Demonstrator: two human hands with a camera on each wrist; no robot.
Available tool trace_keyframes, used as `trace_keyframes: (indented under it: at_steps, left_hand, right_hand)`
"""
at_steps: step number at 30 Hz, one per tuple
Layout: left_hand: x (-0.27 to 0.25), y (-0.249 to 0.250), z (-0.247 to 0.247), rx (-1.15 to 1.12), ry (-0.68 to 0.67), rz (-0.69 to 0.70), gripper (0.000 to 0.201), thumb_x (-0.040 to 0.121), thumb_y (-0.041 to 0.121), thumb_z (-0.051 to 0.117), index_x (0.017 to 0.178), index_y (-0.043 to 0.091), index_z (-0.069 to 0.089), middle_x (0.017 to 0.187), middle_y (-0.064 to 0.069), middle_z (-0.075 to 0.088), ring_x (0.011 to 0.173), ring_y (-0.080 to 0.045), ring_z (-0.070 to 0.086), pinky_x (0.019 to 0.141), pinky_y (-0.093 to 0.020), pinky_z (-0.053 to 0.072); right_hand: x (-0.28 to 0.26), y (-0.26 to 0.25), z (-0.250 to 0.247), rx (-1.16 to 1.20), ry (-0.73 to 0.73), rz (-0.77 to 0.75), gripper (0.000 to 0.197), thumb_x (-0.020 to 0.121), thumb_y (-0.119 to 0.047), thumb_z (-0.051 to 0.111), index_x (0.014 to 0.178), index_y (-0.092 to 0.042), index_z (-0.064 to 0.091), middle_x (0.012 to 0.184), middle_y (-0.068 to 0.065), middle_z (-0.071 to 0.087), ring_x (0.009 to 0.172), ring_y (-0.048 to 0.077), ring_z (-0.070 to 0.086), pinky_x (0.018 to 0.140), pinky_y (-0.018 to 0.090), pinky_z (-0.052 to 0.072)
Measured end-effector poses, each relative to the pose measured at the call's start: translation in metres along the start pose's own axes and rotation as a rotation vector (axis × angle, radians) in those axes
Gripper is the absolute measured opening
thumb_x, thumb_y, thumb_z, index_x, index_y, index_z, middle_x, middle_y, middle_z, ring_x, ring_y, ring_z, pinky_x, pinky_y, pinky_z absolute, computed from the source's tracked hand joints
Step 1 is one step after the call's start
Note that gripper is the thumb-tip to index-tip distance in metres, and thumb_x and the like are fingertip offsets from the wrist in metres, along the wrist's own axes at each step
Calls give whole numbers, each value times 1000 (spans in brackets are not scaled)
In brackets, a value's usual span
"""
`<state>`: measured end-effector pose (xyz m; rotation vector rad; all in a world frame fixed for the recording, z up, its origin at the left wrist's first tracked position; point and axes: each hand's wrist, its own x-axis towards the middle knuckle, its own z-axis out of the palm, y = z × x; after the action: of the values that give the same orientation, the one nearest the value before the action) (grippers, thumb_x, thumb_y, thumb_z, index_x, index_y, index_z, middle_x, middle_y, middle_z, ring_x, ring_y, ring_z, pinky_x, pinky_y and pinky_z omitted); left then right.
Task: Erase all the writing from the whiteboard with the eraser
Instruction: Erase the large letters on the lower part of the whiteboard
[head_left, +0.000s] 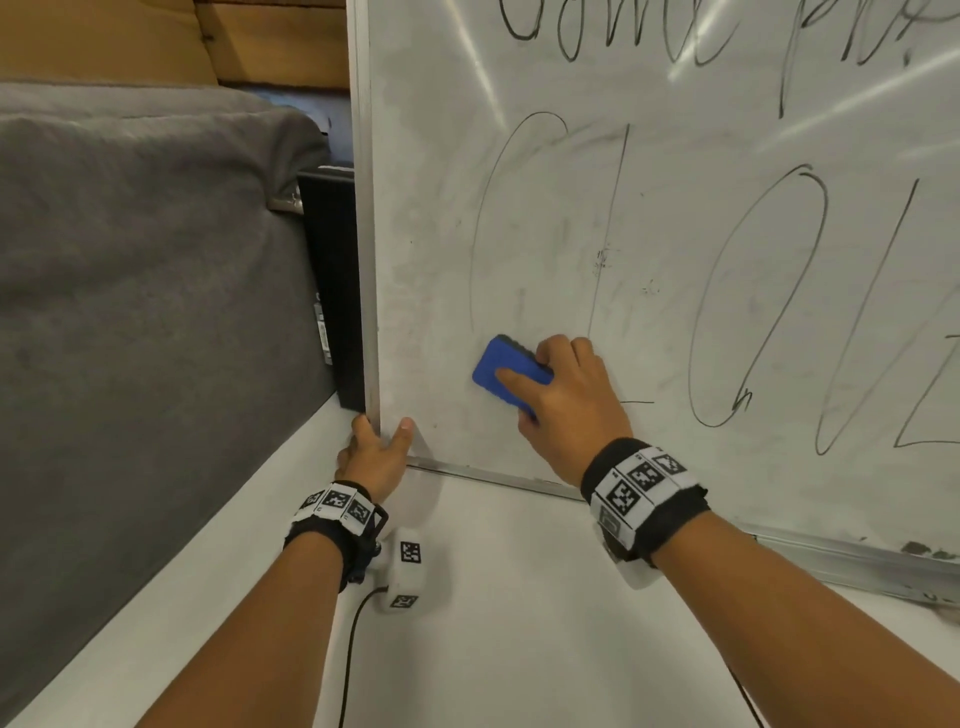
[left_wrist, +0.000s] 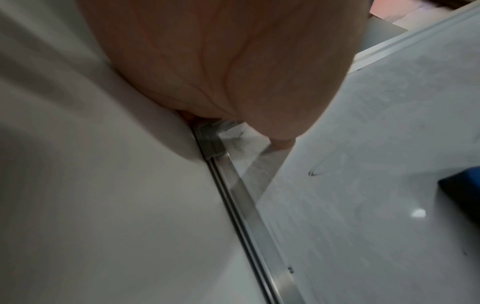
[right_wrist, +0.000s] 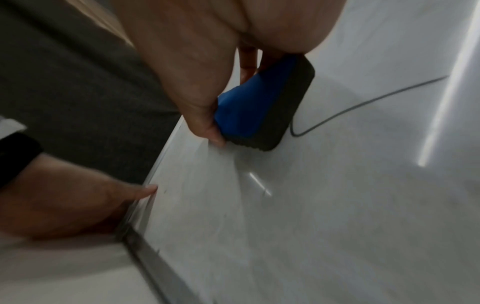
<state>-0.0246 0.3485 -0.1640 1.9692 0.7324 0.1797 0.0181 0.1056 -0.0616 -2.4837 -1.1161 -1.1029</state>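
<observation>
Most of the writing is left, by my reckoning: the whiteboard (head_left: 415, 218) looks cloudy and wiped along its left strip, the first big letters just right of that are faint and smeared, and the looping letters (head_left: 753, 296) further right, plus the line of script across the top, stand dark and untouched. So I judge I am early in the job, working the lower left corner.

At the far left, my left hand (head_left: 375, 452) clamps the board's bottom-left corner, thumb (head_left: 402, 434) pressed on the white face and the other fingers wrapped behind the metal frame (head_left: 365, 260), steadying it on the white table (head_left: 493, 623).

Right of that, my right hand (head_left: 563, 400) grips the blue eraser (head_left: 501, 371), thumb lying across its blue back and fingers curled over its far edge. The dark felt sits flat against the board, low down, beneath the faded letters. My wrist is bent upward, forearm reaching in from lower right, and the black strokes wait to the right of it.
</observation>
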Motion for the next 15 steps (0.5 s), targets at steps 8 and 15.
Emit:
trace_keyframes:
  at_steps: [8,15]
  left_hand:
    - [-39,37,-4,-70,423,225,54,85,28,71,126,21,37,128,-15,40,112,-33,42,85,-37,36]
    - [-73,59,23,475,-128,645,16,88,32,65,81,23,54,71,2,57,66,-18,58,62,-33,53]
  right_hand:
    - [-36,7,8,24,-122,-31,48,64,-2,79,108,-18,70,98,13,51,85,33,48,67,44,47]
    - [-47,31,-18,-17,-85,78,45,66,-3,74,107,-19,67,96,11,48,86,30,44,68,39,43]
